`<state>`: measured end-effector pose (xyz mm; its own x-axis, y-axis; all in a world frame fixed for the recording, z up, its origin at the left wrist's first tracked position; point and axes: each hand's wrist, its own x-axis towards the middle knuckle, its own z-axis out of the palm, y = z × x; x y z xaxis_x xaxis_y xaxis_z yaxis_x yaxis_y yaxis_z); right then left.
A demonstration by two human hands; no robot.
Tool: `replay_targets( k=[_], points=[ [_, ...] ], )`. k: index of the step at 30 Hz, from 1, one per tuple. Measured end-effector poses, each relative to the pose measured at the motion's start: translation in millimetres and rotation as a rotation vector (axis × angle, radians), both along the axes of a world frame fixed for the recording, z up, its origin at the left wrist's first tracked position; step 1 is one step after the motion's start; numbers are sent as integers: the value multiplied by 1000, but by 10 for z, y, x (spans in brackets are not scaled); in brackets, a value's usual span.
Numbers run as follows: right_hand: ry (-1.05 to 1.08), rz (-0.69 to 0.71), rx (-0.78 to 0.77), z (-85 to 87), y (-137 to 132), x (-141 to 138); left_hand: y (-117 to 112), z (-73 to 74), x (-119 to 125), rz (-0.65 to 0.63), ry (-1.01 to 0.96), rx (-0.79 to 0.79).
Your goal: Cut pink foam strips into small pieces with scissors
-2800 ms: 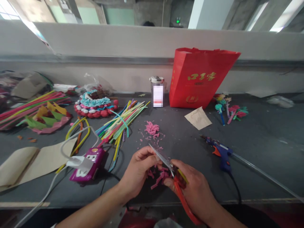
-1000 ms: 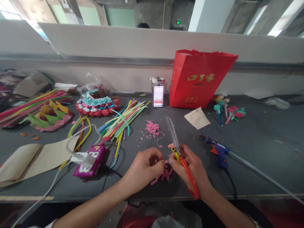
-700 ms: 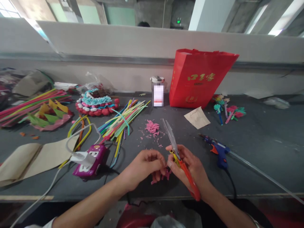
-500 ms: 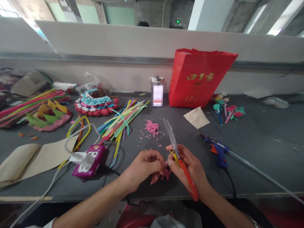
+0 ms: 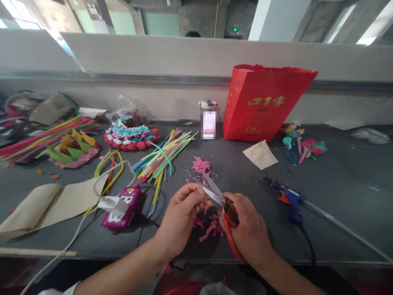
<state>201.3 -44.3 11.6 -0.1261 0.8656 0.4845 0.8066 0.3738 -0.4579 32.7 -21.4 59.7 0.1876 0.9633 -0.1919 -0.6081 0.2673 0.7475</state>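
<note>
Gripping the red-handled scissors [image 5: 225,203] in your right hand [image 5: 250,221], you have that hand closed around the handles, with the blades parted; their points reach the fingertips of your left hand [image 5: 181,217], whose thumb and fingers are drawn together; whatever they pinch is hidden, so what lies between the blades cannot be told; below and between your hands, longer pink strips [image 5: 212,227] lie loose on the dark worktop [image 5: 337,192]; just beyond the blade tips sits a heap of small pink snippets [image 5: 201,164], with finer scraps scattered about it; judging by that heap, the cutting looks well under way, and the longer strips nearer you look like what is left, though your hands hide too much to count them; the hot glue gun [image 5: 293,200] lies to your right and the bundle of coloured stems [image 5: 166,157] to your left, touched by neither hand; compared with half a second ago, the scissors have swung from pointing forward, clear of your left hand and with blades only narrowly parted, to slanting across its fingertips, spread wider; your left hand has lifted, and more of the strips shows beneath it.
</note>
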Motion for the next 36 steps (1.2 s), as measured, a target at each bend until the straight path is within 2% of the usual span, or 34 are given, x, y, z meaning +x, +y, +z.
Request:
replay_targets(
  k=[8, 28, 32, 36],
  points=[
    [35, 2, -54, -47, -23, -28, -51, -37, 61, 7, -59, -20],
    [7, 43, 30, -157, -30, 13, -56, -38, 72, 6, -11, -37],
    [2, 32, 4, -118, -16, 52, -44, -33, 50, 6, 76, -16],
    [14, -38, -11, -34, 22, 120, 53, -53, -15, -8, 323, 77]
  ],
)
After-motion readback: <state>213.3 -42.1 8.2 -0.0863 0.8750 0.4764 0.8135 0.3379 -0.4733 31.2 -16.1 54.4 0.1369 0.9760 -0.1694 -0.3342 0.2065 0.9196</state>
